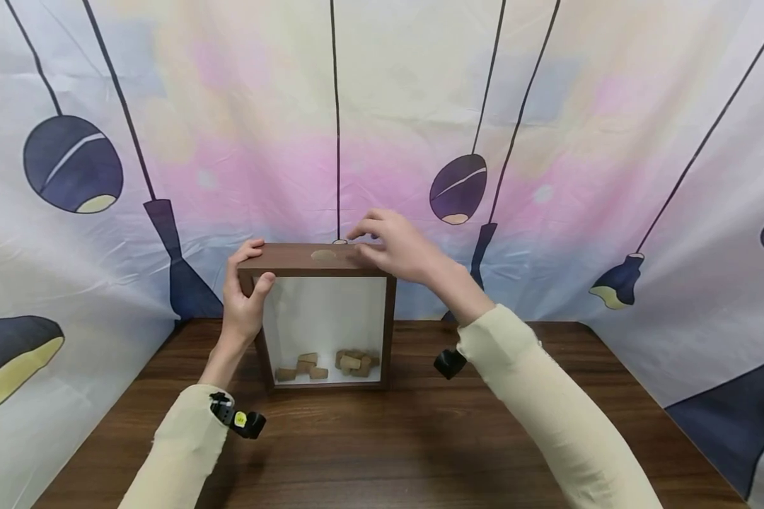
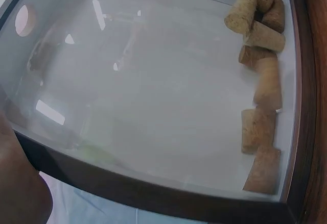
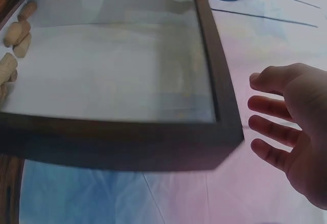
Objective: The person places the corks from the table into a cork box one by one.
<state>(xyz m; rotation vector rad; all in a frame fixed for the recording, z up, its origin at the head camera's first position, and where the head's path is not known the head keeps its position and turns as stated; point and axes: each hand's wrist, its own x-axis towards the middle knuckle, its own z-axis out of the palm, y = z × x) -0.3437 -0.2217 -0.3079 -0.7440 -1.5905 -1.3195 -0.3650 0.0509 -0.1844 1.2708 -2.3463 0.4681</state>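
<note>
A dark wooden box frame (image 1: 390, 332) with a clear front and white back stands upright on the table. Several wine corks (image 1: 356, 362) lie along its bottom inside, seen closer as corks (image 2: 268, 83) in the left wrist view. A round hole (image 1: 323, 255) shows in the frame's top edge. My left hand (image 1: 245, 304) grips the upper left corner, thumb on the front and fingers over the top. My right hand (image 1: 397, 247) is over the top right corner, fingers loosely bent. In the right wrist view this hand (image 3: 301, 122) is beside the frame, its fingers apart and holding nothing.
The brown wood-grain table (image 1: 369, 452) extends under and in front of the frame. Behind it and at both sides hangs a pastel cloth (image 1: 395, 85) printed with dark lamps. Small black cameras (image 1: 248, 424) are strapped at the wrists.
</note>
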